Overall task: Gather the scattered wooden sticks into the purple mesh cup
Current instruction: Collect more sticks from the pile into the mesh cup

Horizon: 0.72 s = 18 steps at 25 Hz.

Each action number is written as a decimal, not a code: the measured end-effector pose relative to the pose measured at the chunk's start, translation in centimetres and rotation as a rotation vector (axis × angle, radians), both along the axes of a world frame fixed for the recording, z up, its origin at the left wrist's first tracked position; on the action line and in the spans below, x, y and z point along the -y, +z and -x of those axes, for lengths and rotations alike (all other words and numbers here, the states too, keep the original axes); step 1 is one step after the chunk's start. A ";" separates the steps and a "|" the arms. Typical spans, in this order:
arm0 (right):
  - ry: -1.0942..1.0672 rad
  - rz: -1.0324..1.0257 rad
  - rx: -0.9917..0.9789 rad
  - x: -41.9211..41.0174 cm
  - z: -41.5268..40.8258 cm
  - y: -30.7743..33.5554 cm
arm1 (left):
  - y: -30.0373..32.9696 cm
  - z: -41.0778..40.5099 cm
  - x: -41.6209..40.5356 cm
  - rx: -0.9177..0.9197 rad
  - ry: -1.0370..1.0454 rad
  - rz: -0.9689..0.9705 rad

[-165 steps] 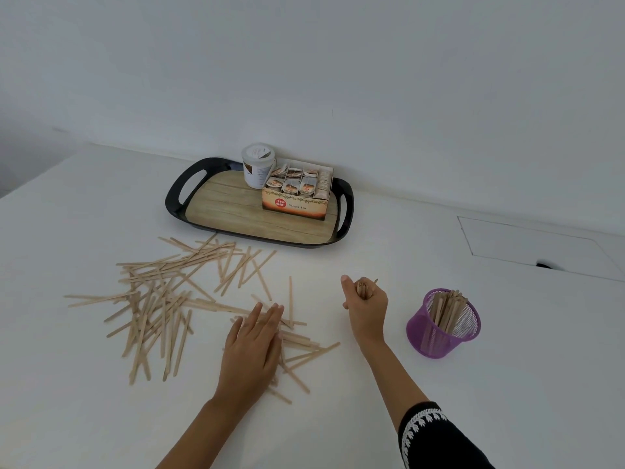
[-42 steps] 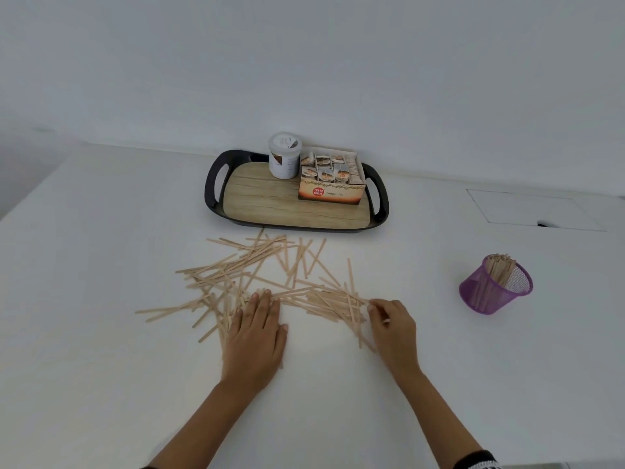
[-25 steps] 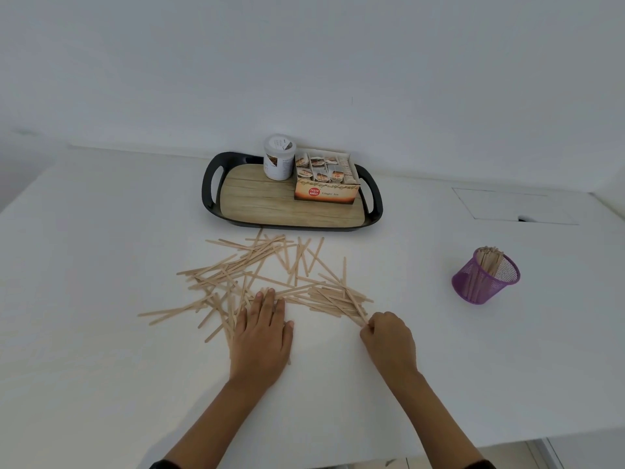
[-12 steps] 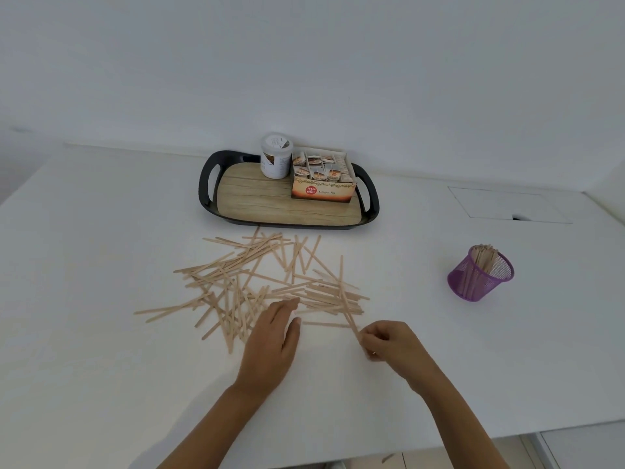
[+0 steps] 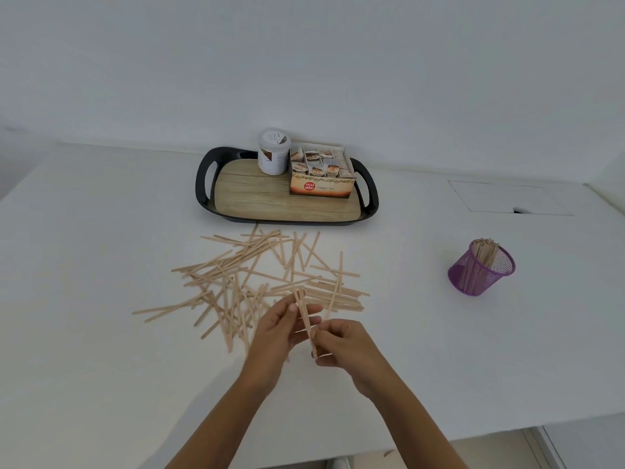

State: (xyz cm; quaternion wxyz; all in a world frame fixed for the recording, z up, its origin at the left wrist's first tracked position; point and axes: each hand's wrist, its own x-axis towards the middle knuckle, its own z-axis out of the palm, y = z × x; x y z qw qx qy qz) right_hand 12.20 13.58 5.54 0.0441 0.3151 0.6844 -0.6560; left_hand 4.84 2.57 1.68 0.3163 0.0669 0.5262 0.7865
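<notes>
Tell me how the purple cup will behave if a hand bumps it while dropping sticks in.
The purple cup looks light, being mesh, so it would probably slide. The tall sticks inside lean to one side, so it may tip.

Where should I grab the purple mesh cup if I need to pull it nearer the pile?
Take the purple mesh cup around its lower wall, coming from its left, the pile's side. Sticks poke out of its open top, so a grip from above is blocked.
</notes>
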 end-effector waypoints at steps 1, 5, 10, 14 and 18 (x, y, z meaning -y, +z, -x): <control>0.006 -0.013 -0.003 0.1 0.1 -0.1 | 0.1 0.2 0.2 0.069 0.007 -0.050; 0.025 -0.046 -0.037 0.5 0.3 -0.6 | 0.3 0.9 0.5 0.172 0.012 -0.051; 0.000 -0.476 0.022 -2.3 1.1 -1.8 | -0.9 2.0 1.2 0.275 0.061 0.011; -0.075 -0.839 0.115 -4.6 2.2 -3.0 | -1.7 2.7 1.8 0.336 0.038 0.042; -0.012 -0.869 0.230 -3.7 4.0 -3.8 | -1.7 2.6 1.6 0.306 0.018 0.077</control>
